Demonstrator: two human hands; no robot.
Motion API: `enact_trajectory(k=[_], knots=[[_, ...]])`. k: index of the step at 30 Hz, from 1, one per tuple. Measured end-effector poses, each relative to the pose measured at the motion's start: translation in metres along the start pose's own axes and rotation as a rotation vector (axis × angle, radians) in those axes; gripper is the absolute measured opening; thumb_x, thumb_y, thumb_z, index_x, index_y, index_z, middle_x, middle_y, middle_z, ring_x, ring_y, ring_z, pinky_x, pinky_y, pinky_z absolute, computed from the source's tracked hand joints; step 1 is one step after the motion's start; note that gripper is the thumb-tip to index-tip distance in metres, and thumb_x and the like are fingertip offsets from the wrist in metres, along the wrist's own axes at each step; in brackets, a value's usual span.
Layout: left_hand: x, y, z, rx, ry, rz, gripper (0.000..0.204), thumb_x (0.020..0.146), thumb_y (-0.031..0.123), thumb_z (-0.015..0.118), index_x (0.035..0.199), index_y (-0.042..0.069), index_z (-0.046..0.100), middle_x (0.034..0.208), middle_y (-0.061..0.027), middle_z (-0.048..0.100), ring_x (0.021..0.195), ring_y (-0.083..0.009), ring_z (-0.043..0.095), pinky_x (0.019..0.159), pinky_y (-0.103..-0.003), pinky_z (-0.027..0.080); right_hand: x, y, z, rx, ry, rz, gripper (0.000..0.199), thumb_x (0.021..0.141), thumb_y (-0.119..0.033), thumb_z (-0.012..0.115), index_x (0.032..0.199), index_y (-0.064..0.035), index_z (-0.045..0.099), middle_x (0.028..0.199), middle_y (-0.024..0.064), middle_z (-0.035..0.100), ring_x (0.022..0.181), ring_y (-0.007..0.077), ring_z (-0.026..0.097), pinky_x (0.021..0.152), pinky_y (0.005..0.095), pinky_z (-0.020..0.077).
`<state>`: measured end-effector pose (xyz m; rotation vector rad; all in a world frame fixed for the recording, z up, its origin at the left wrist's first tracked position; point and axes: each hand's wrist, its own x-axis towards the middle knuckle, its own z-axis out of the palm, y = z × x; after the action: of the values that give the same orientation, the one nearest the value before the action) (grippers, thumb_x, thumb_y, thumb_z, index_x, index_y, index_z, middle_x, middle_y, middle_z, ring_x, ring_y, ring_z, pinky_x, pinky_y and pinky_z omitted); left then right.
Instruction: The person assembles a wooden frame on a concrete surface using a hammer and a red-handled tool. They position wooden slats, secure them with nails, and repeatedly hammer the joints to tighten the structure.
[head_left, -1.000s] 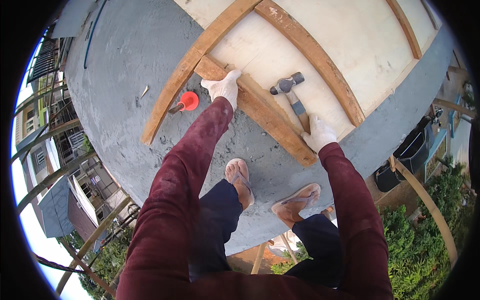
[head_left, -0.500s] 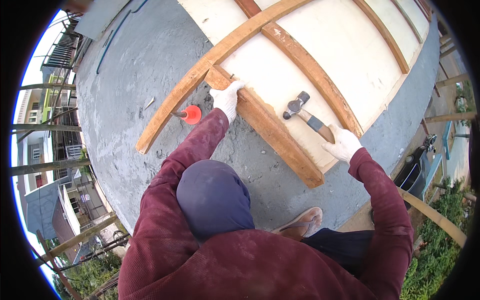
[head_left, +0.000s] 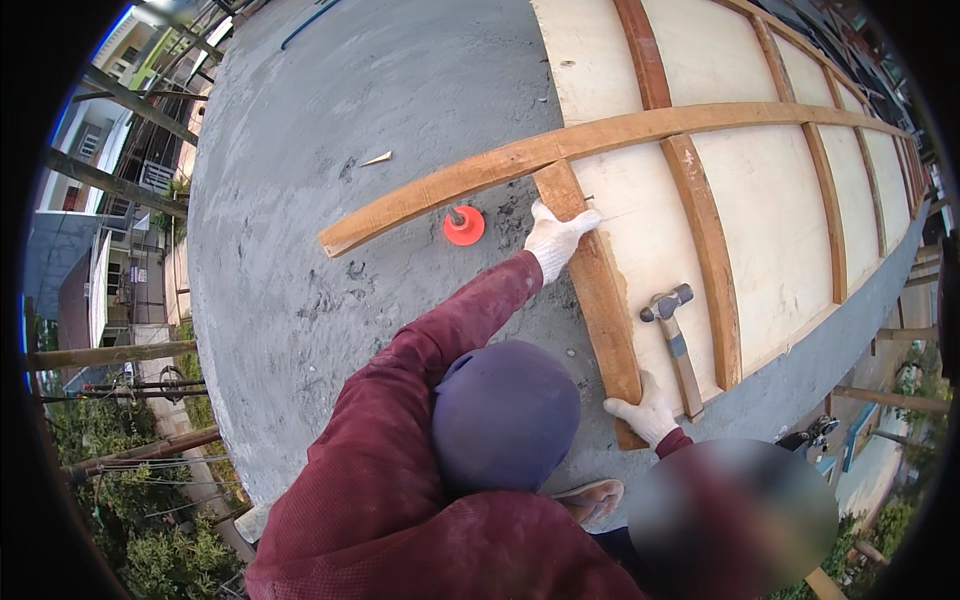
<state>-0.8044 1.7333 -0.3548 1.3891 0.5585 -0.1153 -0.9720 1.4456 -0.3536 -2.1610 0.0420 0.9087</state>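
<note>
A straight wooden batten [head_left: 603, 320] lies along the near end of a pale plywood panel [head_left: 765, 230], its far end against a long curved wooden rib [head_left: 480, 172]. In a white knit glove, my left hand [head_left: 560, 240] is closed round the batten near that joint, beside a nail sticking up. My right hand [head_left: 645, 412], also gloved, grips the batten's near end with its fingers and thumb across the wood. Just right of it, a hammer [head_left: 678, 350] rests on the panel, untouched, head pointing away. A blurred patch covers part of my right forearm.
An orange-red round object with a dark stem [head_left: 463, 226] sits on the grey concrete [head_left: 330, 110] left of the batten. Beyond it lies a small pale sliver [head_left: 377, 158]. Several other battens cross the panel. Poles and plants are past the slab's edges.
My right hand has let go of the hammer, which now lies on the panel, and has taken hold of the batten's near end. My left hand still grips the batten. The view has turned.
</note>
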Motion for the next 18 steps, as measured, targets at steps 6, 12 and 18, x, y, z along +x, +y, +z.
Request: enact_trajectory(k=[6,12,18], knots=[[-0.085,0.031,-0.040,0.305,-0.256,0.205,0.082,0.092,0.031,0.077,0.153,-0.007,0.038,0.147,-0.0235,0.055,0.129,-0.0264,0.060,0.107,-0.038,0.049,-0.019,-0.026,0.004,0.116,-0.038,0.060,0.091,0.072,-0.029,0.091,0.145,0.0047,0.046,0.127,0.0201,0.065,0.116,0.0278,0.064,0.100,0.0400,0.0516],[-0.030,0.095,-0.203,0.459,0.355,0.654,0.051,0.100,0.032,0.065,0.138,0.000,0.061,0.130,-0.0165,0.069,0.121,-0.0262,0.065,0.103,-0.037,0.049,-0.016,-0.007,0.021,0.767,-0.314,0.150,0.082,0.080,-0.025,0.084,0.148,-0.0003,0.046,0.128,0.0125,0.065,0.115,0.0233,0.064,0.102,0.0386,0.0521],[-0.013,0.037,-0.258,1.009,0.568,0.766,0.040,0.101,0.031,0.063,0.126,0.000,0.066,0.118,-0.0177,0.070,0.117,-0.0346,0.063,0.104,-0.039,0.046,-0.015,-0.021,0.042,0.756,-0.298,0.148,0.070,0.083,-0.028,0.078,0.142,-0.0007,0.050,0.127,0.0123,0.065,0.113,0.0236,0.064,0.097,0.0385,0.0526]])
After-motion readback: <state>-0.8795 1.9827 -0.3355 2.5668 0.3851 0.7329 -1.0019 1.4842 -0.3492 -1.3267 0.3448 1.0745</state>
